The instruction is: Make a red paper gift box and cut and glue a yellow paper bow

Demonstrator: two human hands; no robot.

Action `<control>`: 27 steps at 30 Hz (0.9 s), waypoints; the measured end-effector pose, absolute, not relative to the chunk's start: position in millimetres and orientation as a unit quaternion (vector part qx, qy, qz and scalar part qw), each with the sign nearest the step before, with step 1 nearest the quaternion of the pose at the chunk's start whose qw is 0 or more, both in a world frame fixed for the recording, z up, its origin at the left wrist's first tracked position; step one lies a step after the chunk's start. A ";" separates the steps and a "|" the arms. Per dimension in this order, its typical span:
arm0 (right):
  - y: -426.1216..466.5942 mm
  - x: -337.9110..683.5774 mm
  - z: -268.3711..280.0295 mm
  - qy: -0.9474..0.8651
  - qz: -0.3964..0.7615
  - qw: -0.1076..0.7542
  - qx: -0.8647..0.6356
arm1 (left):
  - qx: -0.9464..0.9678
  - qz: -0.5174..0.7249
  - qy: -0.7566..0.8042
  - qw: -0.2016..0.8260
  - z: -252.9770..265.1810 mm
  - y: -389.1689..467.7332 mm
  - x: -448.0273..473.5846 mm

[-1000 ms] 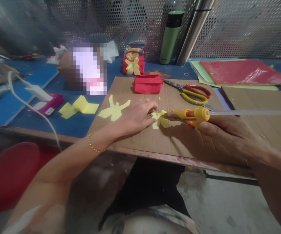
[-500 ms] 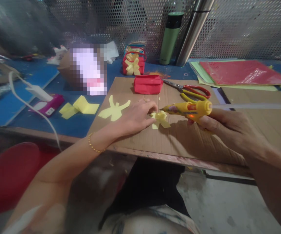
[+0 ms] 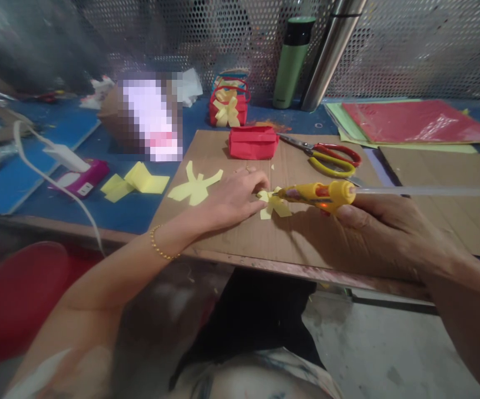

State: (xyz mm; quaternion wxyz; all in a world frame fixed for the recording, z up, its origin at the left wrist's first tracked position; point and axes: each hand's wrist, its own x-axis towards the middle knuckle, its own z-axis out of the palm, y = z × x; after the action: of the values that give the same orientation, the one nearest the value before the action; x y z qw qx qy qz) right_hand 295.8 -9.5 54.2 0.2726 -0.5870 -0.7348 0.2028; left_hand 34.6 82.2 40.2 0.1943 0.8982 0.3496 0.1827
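A yellow hot glue gun [image 3: 318, 193] with a lit orange light and a long clear glue stick [image 3: 431, 191] is gripped in my right hand [image 3: 385, 227]. Its tip meets the middle of a yellow paper bow [image 3: 280, 208] lying on the cardboard sheet [image 3: 240, 238]. My left hand [image 3: 240, 194] rests on the cardboard, fingers curled and pinching the bow's left side. Left of that hand lies a flat yellow paper cutout [image 3: 196, 188] in a bow shape. Just beyond sits a small red folded-paper box [image 3: 253, 143].
Scissors [image 3: 331, 158] with red and yellow handles lie beyond the glue gun. A decorated red paper bag [image 3: 228, 108], a green bottle [image 3: 293, 66] and coloured sheets [image 3: 414, 122] stand along the back. Yellow paper pieces [image 3: 136, 182] and a purple power strip [image 3: 82, 177] with a white cable are left.
My right hand has lowered the glue gun slightly and moved it left, bringing its tip down onto the bow's middle. My left hand stays in place.
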 end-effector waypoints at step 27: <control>-11.2 298.6 46.8 -0.721 0.221 0.212 -0.622 | 0.898 0.179 0.352 0.194 42.4 80.4 35.0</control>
State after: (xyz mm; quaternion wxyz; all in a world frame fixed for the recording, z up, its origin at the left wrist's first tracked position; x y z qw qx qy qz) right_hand 298.6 -11.2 46.8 0.2124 -0.6219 -0.7206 0.2210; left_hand 35.0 80.4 42.4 0.1940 0.8982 0.3516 0.1786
